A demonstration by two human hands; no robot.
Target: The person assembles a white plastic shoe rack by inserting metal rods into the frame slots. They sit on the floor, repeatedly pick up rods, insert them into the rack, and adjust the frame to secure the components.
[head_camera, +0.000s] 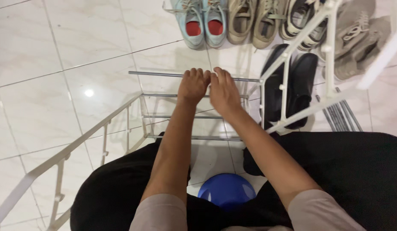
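Gripping the far rod point(164, 75), your left hand point(193, 85) and right hand point(223, 92) sit side by side, fingers point(197, 73) curled over it. Its long axis runs left to right, both hands equally near.

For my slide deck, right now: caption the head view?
Both hands, left hand and right hand, grip a metal rod of a white rack frame near shoes.

We extend both bare forearms forward, side by side, converging toward hands. Our left hand point(193, 84) palm down, fingers curled over and closed, knuckles up. Our right hand point(224, 90) just beside it, touching at fingertips, fingers likewise curled down, wrist slightly bent inward. Our light pinkish short sleeves point(159, 212) cover upper arms. Legs in black trousers point(344, 171) spread apart, seated.
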